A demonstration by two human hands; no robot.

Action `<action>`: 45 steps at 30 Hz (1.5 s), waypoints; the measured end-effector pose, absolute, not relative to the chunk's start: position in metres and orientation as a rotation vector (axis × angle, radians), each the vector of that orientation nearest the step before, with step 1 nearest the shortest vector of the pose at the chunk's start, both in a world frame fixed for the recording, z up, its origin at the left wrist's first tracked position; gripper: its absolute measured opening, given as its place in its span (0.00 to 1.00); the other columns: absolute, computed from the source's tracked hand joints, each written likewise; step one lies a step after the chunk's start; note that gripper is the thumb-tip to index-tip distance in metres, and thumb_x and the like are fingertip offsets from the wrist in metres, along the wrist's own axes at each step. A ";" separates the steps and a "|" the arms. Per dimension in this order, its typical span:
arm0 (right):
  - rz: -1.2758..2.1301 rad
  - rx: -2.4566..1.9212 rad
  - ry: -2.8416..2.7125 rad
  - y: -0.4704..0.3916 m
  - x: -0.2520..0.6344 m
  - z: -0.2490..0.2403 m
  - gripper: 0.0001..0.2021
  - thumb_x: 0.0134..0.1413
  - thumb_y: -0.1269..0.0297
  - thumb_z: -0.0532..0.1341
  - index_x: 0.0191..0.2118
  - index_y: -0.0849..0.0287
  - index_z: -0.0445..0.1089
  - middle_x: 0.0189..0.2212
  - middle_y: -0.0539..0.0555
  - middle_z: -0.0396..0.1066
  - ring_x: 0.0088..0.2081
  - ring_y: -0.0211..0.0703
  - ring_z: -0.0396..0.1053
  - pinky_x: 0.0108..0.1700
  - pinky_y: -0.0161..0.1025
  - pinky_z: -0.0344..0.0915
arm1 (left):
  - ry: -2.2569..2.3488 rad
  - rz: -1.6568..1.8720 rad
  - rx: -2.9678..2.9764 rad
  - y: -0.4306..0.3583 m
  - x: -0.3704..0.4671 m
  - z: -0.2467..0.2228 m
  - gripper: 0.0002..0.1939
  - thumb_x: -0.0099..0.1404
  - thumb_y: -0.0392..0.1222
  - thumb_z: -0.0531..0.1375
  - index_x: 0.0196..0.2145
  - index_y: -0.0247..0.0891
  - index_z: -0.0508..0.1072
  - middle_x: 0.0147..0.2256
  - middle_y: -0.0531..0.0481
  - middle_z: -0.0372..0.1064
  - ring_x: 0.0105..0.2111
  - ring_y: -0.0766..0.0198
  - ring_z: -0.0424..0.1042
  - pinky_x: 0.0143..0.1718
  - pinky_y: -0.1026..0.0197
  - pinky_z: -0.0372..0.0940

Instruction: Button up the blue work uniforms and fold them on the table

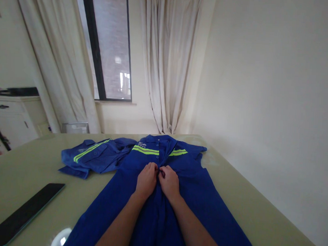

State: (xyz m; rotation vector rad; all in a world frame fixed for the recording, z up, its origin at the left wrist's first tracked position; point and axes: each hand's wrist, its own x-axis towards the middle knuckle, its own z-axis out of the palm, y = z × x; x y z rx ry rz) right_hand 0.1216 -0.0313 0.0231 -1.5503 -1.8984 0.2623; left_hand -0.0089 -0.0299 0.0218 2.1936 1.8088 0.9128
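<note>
A blue work garment (188, 175) with yellow-green reflective stripes lies spread out, collar at the far end. My left hand (147, 179) and my right hand (169, 181) meet at its front opening, just below the chest stripe. Fingers of both hands are closed in a pinch on the front edges of the cloth. Whether a button is between the fingertips is hidden. Small buttons show on the placket above my hands. Left of it lies a second blue garment (96, 154), folded and crumpled, with the same kind of stripe.
The garments rest on a glossy greenish table (41, 157). A dark flat slab-like object (24, 214) lies at the near left. A white wall (272, 106) runs along the right side. Beyond stand curtains (169, 61), a window (113, 47) and a white cabinet (13, 115).
</note>
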 end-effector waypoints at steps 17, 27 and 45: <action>0.260 -1.535 -1.886 -0.031 0.120 0.023 0.08 0.58 0.71 0.59 0.34 0.55 0.75 0.30 0.50 0.73 0.31 0.39 0.69 0.33 0.34 0.53 | 1.708 1.094 2.140 -0.026 -0.012 0.019 0.08 0.71 0.32 0.52 0.41 0.42 0.68 0.41 0.50 0.71 0.42 0.60 0.72 0.43 0.61 0.63; 0.288 -1.445 -1.875 -0.033 0.119 0.026 0.12 0.67 0.62 0.56 0.35 0.54 0.76 0.32 0.52 0.77 0.33 0.41 0.73 0.35 0.34 0.57 | 1.711 1.113 2.122 -0.027 -0.012 0.018 0.09 0.71 0.32 0.51 0.41 0.43 0.68 0.42 0.49 0.70 0.40 0.60 0.72 0.40 0.61 0.63; 0.517 -1.464 -1.690 -0.025 0.123 0.017 0.08 0.60 0.65 0.60 0.41 0.51 0.76 0.30 0.48 0.78 0.33 0.43 0.76 0.34 0.33 0.62 | 1.565 1.213 2.049 -0.022 -0.015 0.016 0.07 0.71 0.41 0.54 0.41 0.43 0.72 0.38 0.50 0.77 0.38 0.59 0.76 0.42 0.60 0.65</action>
